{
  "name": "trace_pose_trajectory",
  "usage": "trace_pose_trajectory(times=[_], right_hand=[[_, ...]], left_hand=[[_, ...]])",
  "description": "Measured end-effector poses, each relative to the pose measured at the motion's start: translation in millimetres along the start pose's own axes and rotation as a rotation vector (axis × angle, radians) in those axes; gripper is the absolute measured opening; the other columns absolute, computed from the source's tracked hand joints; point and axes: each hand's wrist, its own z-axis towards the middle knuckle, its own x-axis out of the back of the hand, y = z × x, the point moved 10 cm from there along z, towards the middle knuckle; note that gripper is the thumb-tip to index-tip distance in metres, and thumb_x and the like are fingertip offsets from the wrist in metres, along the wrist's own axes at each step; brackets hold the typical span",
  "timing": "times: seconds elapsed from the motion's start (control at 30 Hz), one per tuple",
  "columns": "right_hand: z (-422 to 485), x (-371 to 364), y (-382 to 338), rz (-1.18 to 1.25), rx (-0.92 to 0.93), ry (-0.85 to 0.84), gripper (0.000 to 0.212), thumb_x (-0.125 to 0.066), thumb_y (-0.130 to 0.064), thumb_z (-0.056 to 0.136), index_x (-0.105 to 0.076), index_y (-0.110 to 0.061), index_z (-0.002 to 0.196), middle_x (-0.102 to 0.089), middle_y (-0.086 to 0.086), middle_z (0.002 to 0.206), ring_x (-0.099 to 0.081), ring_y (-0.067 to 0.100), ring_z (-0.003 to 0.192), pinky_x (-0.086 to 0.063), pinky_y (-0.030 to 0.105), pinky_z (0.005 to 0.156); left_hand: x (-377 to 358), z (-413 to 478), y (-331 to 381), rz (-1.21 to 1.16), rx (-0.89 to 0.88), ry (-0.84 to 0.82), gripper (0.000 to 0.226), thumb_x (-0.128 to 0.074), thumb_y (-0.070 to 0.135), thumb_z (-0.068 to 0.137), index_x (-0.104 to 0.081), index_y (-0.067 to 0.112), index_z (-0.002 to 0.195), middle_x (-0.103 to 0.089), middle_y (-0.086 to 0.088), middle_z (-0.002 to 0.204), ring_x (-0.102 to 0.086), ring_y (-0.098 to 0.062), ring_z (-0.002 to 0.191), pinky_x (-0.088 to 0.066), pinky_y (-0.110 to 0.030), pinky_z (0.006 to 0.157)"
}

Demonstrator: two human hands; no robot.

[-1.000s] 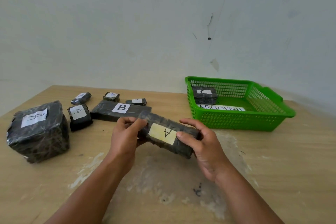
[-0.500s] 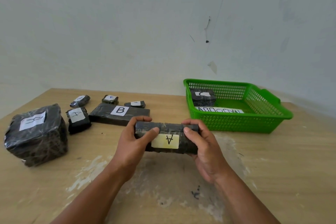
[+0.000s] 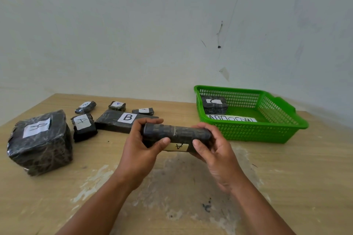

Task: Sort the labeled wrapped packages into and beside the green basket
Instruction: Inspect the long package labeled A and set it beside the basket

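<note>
A long black wrapped package marked A (image 3: 176, 134) is held level above the table's middle. My left hand (image 3: 142, 145) grips its left end and my right hand (image 3: 214, 146) grips its right end. Its label faces me, low on the front side. The green basket (image 3: 267, 131) stands at the right and holds one black package (image 3: 214, 104) and a lettered paper strip (image 3: 232, 119). On the left lie a big cube package (image 3: 41, 142), a package marked A (image 3: 83, 127), a flat package marked B (image 3: 122, 121) and three small packages (image 3: 116, 106).
The wooden table (image 3: 296, 177) has worn pale patches near its middle. A white wall rises right behind the table and the basket. Bare tabletop lies in front of and to the right of the basket.
Both hands have levelled the tilted long package and rolled it toward me, so its A label has dropped from the top to the lower front side.
</note>
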Motion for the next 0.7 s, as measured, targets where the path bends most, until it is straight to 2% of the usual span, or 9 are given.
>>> trace_pose_trajectory(times=[0.1, 0.23, 0.3, 0.37, 0.43, 0.57, 0.7], right_hand=[[1.6, 0.4, 2.1, 0.170, -0.032, -0.001, 0.045, -0.082, -0.031, 0.076, -0.069, -0.017, 0.116, -0.067, 0.015, 0.122, -0.068, 0.032, 0.114, -0.056, 0.051, 0.104], [4.7, 8.7, -3.7, 0.195, 0.036, 0.030, 0.035, -0.078, -0.027, 0.074, -0.072, -0.014, 0.106, -0.067, 0.014, 0.113, -0.064, 0.031, 0.105, -0.052, 0.053, 0.099], [4.3, 8.3, -5.6, 0.205, 0.060, 0.022, 0.036, -0.077, -0.027, 0.074, -0.072, -0.011, 0.106, -0.066, 0.015, 0.112, -0.063, 0.032, 0.105, -0.052, 0.051, 0.096], [3.6, 3.5, -5.5, 0.251, 0.059, 0.001, 0.035, -0.075, -0.028, 0.075, -0.073, -0.011, 0.104, -0.066, 0.015, 0.111, -0.063, 0.029, 0.104, -0.054, 0.043, 0.091], [3.1, 0.1, -6.0, 0.242, 0.071, -0.003, 0.032, -0.074, -0.029, 0.075, -0.074, -0.013, 0.103, -0.065, 0.014, 0.112, -0.062, 0.028, 0.106, -0.052, 0.043, 0.094], [2.7, 3.3, -5.2, 0.150, 0.103, 0.030, 0.025, -0.072, -0.027, 0.078, -0.076, -0.018, 0.101, -0.067, 0.011, 0.115, -0.061, 0.028, 0.110, -0.048, 0.053, 0.105], [1.3, 3.1, -9.2, 0.155, 0.121, 0.028, 0.021, -0.071, -0.027, 0.076, -0.076, -0.021, 0.096, -0.071, 0.008, 0.117, -0.061, 0.024, 0.116, -0.044, 0.049, 0.108]], left_hand=[[-8.0, -1.6, 0.4, 0.021, -0.011, -0.067, 0.049, -0.073, -0.008, 0.084, -0.051, 0.025, 0.112, -0.065, 0.008, 0.131, -0.067, -0.009, 0.117, -0.060, -0.030, 0.091], [-15.1, -3.8, -3.9, 0.073, 0.011, -0.109, 0.047, -0.077, 0.002, 0.086, -0.048, 0.025, 0.114, -0.063, 0.002, 0.124, -0.069, -0.003, 0.102, -0.059, -0.022, 0.080], [-14.3, -4.1, -6.6, 0.029, 0.033, -0.094, 0.045, -0.083, 0.020, 0.085, -0.050, 0.026, 0.115, -0.063, -0.005, 0.118, -0.068, -0.011, 0.100, -0.060, -0.027, 0.082], [-10.0, -3.0, -11.6, -0.050, 0.080, -0.058, 0.046, -0.087, 0.033, 0.079, -0.055, 0.026, 0.112, -0.064, -0.012, 0.119, -0.069, -0.025, 0.107, -0.060, -0.039, 0.092], [-7.3, -2.4, -14.2, -0.111, 0.109, -0.032, 0.041, -0.082, 0.029, 0.078, -0.056, 0.020, 0.109, -0.064, -0.016, 0.121, -0.072, -0.029, 0.106, -0.061, -0.042, 0.092], [-4.9, -1.8, -15.2, -0.094, 0.118, -0.001, 0.032, -0.078, 0.014, 0.083, -0.056, 0.015, 0.107, -0.064, -0.014, 0.123, -0.072, -0.028, 0.106, -0.062, -0.037, 0.088], [-4.5, -2.8, -16.7, -0.085, 0.127, 0.012, 0.032, -0.080, 0.009, 0.082, -0.058, 0.018, 0.102, -0.065, -0.010, 0.125, -0.071, -0.030, 0.110, -0.060, -0.048, 0.095]])
